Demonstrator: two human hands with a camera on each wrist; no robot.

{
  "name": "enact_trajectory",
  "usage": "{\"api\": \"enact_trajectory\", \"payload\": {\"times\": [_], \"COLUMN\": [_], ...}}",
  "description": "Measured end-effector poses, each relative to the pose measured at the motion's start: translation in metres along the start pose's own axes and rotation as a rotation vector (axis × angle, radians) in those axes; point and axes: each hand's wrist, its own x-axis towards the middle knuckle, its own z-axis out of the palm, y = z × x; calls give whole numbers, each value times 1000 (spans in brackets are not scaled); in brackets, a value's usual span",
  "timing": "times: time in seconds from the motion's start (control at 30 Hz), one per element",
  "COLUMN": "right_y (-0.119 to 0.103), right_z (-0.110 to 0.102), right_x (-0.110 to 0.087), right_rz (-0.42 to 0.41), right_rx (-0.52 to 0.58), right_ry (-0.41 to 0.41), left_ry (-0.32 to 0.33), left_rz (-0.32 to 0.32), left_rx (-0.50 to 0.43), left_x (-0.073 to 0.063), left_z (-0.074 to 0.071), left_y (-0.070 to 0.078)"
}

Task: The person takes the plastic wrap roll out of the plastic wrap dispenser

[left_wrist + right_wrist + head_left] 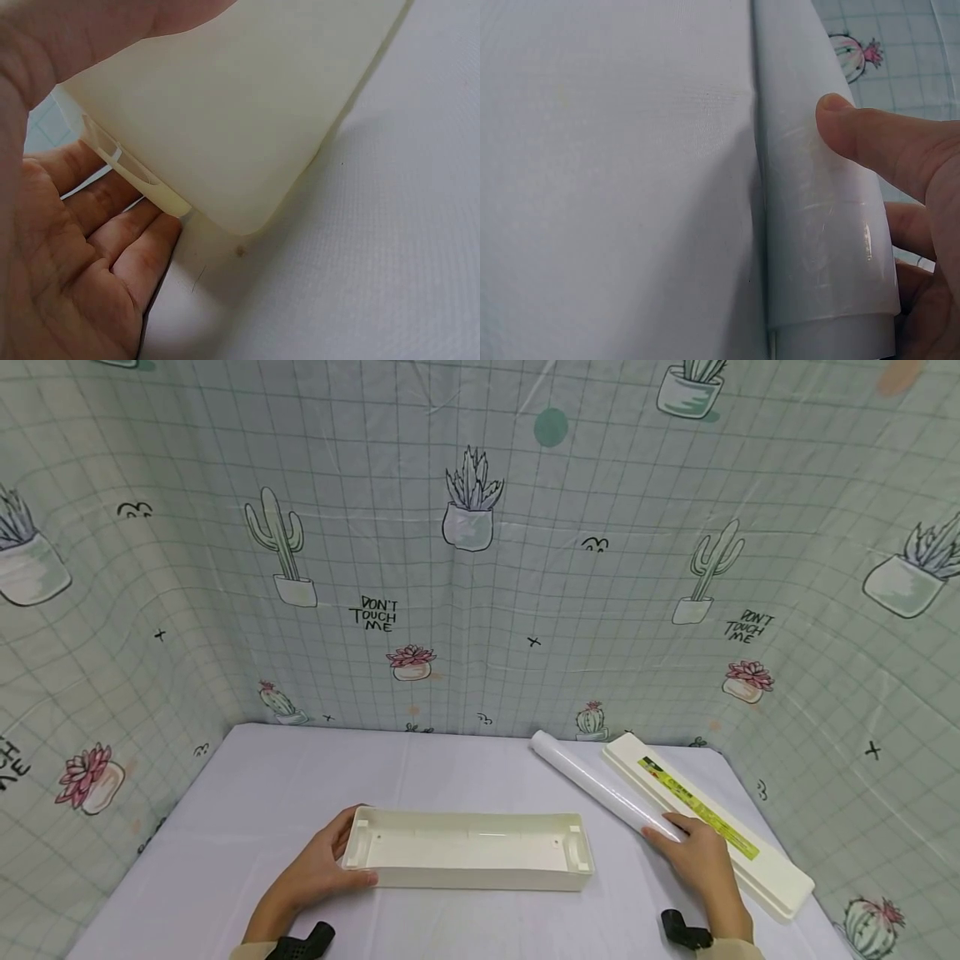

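A long cream plastic box (pixel 480 878), with its top uncovered and its inside bare, lies in front of me. My left hand (pixel 318 864) grips its left end, thumb on the near wall and fingers round the end; the left wrist view shows those fingers (pixel 131 232) by a slotted end wall. To the right, a roll of clear cling film (pixel 588 774) lies slanting on the table. My right hand (pixel 701 856) holds its near end, the thumb (pixel 847 127) on one side and fingers on the other.
A long cream lid (pixel 772 889) with a yellow-green label (pixel 697 806) lies along the right table edge, beside the roll. White cloth covers the table (pixel 300 777). A gridded curtain (pixel 480 593) with cactus prints surrounds the back and sides.
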Motion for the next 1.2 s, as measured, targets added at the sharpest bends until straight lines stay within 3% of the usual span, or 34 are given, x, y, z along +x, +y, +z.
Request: {"api": "enact_trajectory", "payload": {"times": [0.5,1.2], "right_y": [3,1], "right_z": [1,1], "right_x": [0,2], "right_rz": [2,58], "right_rx": [13,26], "right_ry": [20,-25], "left_ry": [-5,-2], "left_rz": [21,37], "left_rx": [-3,3], "left_x": [0,-1], "left_z": [1,1], "left_y": [-1,-1]}}
